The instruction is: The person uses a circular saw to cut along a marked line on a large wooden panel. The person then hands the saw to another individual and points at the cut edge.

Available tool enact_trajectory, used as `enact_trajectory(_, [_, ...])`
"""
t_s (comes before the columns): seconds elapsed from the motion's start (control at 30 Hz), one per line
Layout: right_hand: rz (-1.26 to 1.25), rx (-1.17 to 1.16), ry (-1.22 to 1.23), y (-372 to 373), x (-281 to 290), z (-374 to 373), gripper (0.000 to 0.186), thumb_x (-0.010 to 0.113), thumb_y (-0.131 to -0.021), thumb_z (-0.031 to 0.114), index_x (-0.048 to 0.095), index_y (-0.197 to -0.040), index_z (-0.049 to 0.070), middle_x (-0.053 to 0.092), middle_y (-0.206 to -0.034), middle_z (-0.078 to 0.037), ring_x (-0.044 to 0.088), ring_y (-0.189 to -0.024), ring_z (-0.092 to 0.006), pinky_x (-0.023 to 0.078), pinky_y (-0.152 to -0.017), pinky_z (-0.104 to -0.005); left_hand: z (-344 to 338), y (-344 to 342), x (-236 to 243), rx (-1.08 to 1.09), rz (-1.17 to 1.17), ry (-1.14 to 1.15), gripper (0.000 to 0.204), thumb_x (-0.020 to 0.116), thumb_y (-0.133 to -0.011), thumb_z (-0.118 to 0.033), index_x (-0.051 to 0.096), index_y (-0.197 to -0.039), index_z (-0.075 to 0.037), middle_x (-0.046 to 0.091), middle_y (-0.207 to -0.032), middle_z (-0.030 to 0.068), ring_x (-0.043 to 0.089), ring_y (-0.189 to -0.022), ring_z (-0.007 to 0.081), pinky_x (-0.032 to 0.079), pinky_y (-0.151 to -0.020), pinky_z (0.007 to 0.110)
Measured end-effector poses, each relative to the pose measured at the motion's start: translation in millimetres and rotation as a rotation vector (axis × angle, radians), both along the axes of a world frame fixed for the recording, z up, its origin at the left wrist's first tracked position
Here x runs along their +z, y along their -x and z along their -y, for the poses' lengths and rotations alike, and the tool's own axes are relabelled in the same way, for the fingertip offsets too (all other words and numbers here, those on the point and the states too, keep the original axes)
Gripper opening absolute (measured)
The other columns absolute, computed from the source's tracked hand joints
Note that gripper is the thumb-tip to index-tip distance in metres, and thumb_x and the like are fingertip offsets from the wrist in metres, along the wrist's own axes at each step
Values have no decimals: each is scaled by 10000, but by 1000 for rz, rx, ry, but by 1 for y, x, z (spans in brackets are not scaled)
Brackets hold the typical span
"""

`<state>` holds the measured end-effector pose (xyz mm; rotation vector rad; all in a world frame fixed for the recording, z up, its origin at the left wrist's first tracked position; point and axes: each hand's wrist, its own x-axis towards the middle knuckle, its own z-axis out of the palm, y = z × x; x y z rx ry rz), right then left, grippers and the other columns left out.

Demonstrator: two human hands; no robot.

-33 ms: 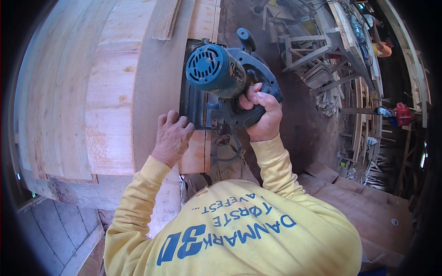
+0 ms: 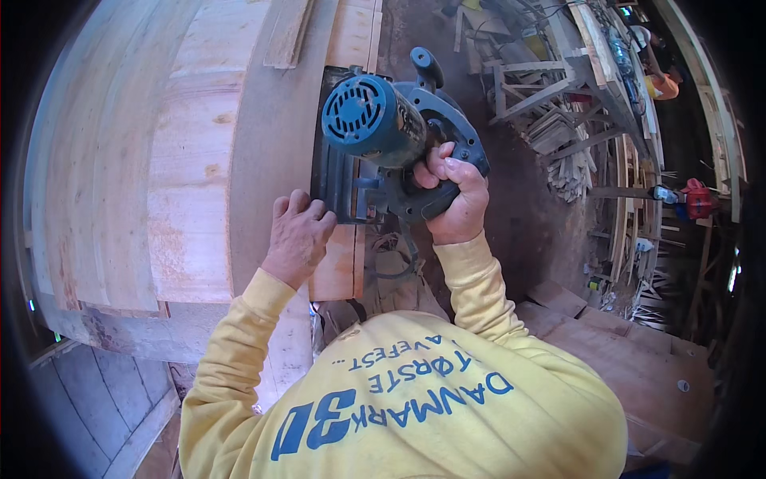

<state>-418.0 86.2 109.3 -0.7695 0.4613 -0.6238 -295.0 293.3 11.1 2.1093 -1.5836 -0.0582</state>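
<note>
My right hand (image 2: 455, 191) is wrapped round the rear handle of a blue-green circular saw (image 2: 383, 128). The saw's dark base plate (image 2: 331, 180) lies flat on a pale wooden panel, along its right side. My left hand (image 2: 297, 239) has its fingers curled down at the near left corner of that base plate, over the edge of a long brown board (image 2: 271, 152). What the left fingertips grip, if anything, is hidden beneath them. The blade is out of sight under the saw. Nearer me, the pale panel (image 2: 333, 267) shows below the base plate.
Wide pale planks (image 2: 195, 176) cover the bench on the left. A short wood strip (image 2: 289, 36) lies on the brown board at the far end. To the right are a wooden trestle (image 2: 531, 88), stacked offcuts (image 2: 562, 144), a red object (image 2: 698, 198) and another person (image 2: 662, 84).
</note>
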Motion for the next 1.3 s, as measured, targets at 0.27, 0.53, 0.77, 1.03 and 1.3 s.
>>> enact_trajectory(0.27, [-52, 12, 66, -3, -2, 9, 182, 611, -869, 144, 575, -1035, 78, 504, -828, -11, 502, -760, -169, 451, -742, -321, 9, -7, 6, -53, -13, -147, 70, 642, -799, -83, 635, -855, -125, 572, -888, 47, 548, -1002, 276, 437, -836, 410])
enact_trajectory(0.53, [-8, 38, 32, -4, -5, 5, 203, 601, -881, 138, 531, -1056, 63, 493, -833, -15, 494, -776, -161, 435, -775, -311, 9, -7, 2, -99, -66, -283, 59, 619, -896, -125, 665, -931, -111, 609, -961, 78, 619, -957, 272, 553, -782, 382])
enact_trajectory(0.77, [31, 19, 67, -7, -6, 5, 190, 614, -863, 104, 529, -1021, 43, 509, -823, -36, 509, -758, -182, 469, -742, -309, 1, -2, 0, -59, -34, -205, 170, 671, -797, -32, 667, -956, -91, 591, -976, 70, 596, -978, 278, 543, -828, 385])
enact_trajectory(1.03, [54, 30, 59, -11, -10, 14, 190, 615, -861, 106, 524, -1016, 47, 514, -819, -35, 520, -758, -181, 472, -741, -303, 5, -7, -3, -46, 36, -178, 173, 695, -799, -50, 686, -960, -112, 609, -999, 60, 586, -1020, 259, 481, -879, 393])
enact_trajectory(1.3, [48, 37, 59, -23, -10, 23, 194, 616, -856, 107, 520, -1016, 56, 516, -827, -33, 526, -758, -174, 468, -741, -303, 13, -18, -3, -34, 61, -136, 156, 707, -803, -72, 693, -946, -132, 607, -982, 39, 573, -1019, 242, 442, -901, 388])
